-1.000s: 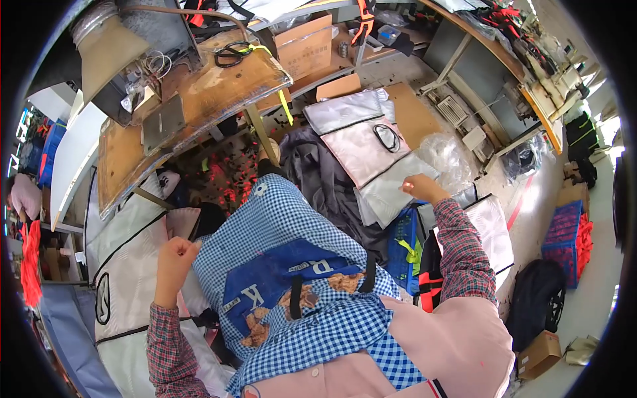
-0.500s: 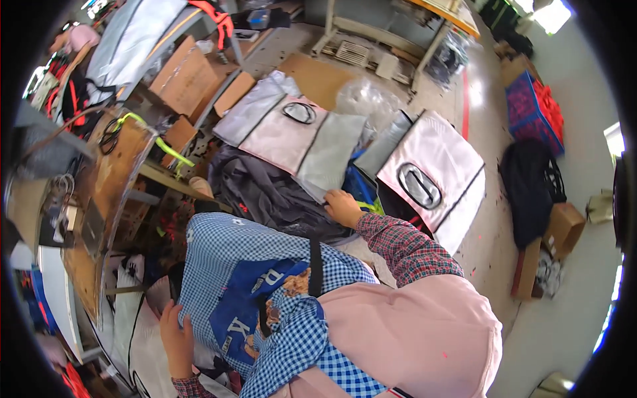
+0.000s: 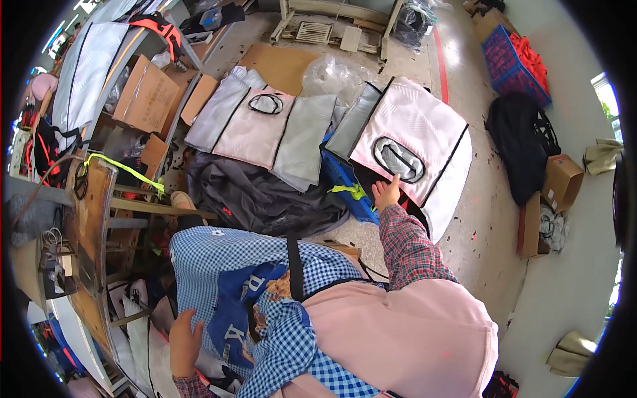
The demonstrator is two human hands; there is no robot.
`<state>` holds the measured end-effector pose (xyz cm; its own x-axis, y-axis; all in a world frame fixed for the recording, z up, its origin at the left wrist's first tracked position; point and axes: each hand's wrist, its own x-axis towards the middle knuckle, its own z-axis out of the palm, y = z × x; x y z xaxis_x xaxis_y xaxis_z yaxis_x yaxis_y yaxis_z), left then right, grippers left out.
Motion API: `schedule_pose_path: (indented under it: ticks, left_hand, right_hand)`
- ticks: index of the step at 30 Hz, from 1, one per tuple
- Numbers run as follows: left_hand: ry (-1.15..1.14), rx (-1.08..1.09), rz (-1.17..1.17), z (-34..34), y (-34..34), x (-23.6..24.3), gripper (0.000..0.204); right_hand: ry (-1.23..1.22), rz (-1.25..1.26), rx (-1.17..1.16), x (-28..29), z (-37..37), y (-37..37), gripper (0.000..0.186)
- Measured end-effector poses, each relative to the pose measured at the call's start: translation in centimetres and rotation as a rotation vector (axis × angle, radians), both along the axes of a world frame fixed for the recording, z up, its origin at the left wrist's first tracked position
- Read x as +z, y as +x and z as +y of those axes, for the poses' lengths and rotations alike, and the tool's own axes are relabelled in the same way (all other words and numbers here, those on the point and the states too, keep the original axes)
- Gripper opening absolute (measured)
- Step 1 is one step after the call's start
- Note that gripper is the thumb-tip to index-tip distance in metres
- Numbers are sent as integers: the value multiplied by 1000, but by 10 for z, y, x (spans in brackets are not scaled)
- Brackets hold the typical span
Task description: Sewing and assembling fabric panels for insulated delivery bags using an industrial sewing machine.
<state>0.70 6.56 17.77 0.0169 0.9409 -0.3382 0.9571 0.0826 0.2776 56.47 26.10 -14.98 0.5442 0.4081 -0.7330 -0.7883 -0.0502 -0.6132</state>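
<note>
My right hand (image 3: 387,192) reaches forward with fingers apart, at the near edge of the right-hand pile of pink and grey fabric panels (image 3: 441,142). Whether the fingertips touch the fabric I cannot tell. The top panel has an oval opening with black trim. Left of it lies another pile of pink and grey panels (image 3: 252,136), on dark grey fabric (image 3: 259,196). Between the piles shows a blue bag-like thing (image 3: 361,202) with a yellow-green strap. My left hand (image 3: 184,341) rests low beside my blue checked apron (image 3: 212,252), fingers loosely extended, nothing visible in it.
A worn wooden workbench (image 3: 93,232) stands at my left, a yellow-green strap (image 3: 126,171) hanging over it. Cardboard boxes (image 3: 146,93) fill a rack behind. At the right wall are a blue crate (image 3: 501,60) of red material, a black bag (image 3: 521,146) and an open carton (image 3: 564,179).
My right hand has left the near edge of the left pile and moved right to the right pile. My left hand has shifted only slightly. The whole view has turned a little.
</note>
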Motion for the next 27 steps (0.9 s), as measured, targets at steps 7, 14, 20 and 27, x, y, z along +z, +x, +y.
schedule_pose_path:
  ticks: [7, 14, 20, 27]
  left_hand:
    - [-15, 28, 16, -5, -3, 0, 31]
    - [-37, -8, 44, -9, -9, -5, 32]
    - [-22, -17, 72, -7, -12, -2, 32]
    - [8, -64, 77, 2, -13, -5, 31]
  right_hand:
    - [88, 2, -36, -7, -2, 22, 84]
    - [-134, 4, -57, 18, -9, 31, 87]
    - [-248, -164, -664, 37, -23, 37, 62]
    - [-368, -886, -624, 69, 3, 98, 49]
